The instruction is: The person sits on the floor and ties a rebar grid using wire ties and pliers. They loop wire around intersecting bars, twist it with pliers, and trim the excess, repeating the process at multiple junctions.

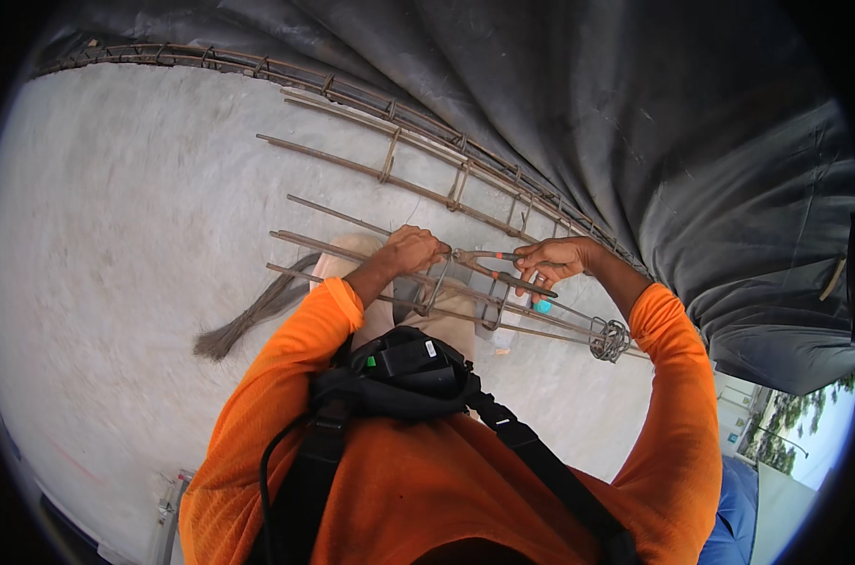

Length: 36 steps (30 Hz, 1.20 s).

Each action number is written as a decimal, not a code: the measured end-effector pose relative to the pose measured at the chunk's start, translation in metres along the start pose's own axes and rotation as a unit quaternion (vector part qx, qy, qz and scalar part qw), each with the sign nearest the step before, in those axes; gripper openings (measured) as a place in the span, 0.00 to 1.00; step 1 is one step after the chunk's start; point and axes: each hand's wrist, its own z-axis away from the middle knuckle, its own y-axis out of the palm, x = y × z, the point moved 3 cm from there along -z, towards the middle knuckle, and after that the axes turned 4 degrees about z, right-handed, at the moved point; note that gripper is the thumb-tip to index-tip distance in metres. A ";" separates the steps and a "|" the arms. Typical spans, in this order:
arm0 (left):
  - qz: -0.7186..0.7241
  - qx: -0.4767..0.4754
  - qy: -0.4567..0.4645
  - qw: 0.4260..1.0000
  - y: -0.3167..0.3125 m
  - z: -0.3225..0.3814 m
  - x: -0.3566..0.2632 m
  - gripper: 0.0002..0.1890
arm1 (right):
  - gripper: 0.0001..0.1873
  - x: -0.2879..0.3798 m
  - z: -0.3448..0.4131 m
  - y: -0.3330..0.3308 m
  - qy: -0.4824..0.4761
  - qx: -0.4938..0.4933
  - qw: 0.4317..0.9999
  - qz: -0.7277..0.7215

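Observation:
My right hand (551, 263) is closed on the handles of steel pincers (494, 263); their jaws are at a corner where a stirrup meets a long rebar. My left hand (417, 248) grips the rebar cage (371, 261) beside the jaws, its fingertips close to the joint; whether it also holds wire is too small to tell. The cage lies across my legs, with square stirrups (438, 286) around its long bars. A bunch of loose stirrups (609, 340) hangs around the bars at the right end.
A bundle of tie wire (247, 318) lies on the concrete floor (131, 198) left of my knee. Beyond the cage lie a second rebar cage (357, 167) and a longer one (208, 58) along the dark plastic sheeting (597, 106). A turquoise object (542, 306) is below the pincers.

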 end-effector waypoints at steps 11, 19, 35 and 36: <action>-0.006 0.023 -0.009 1.000 0.005 -0.006 0.004 0.20 | 0.22 -0.043 -0.019 0.091 -0.085 -0.171 0.980 -0.057; 0.060 0.115 0.002 0.991 0.012 -0.025 0.020 0.36 | 0.23 -0.066 -0.031 0.088 -0.143 -0.188 0.972 0.000; -0.011 0.125 -0.010 0.992 0.013 -0.009 -0.001 0.55 | 0.24 -0.055 -0.016 0.102 -0.097 -0.218 0.971 0.010; -0.007 0.129 -0.009 0.992 0.012 -0.006 -0.002 0.55 | 0.25 -0.053 -0.009 0.097 -0.078 -0.217 0.973 0.017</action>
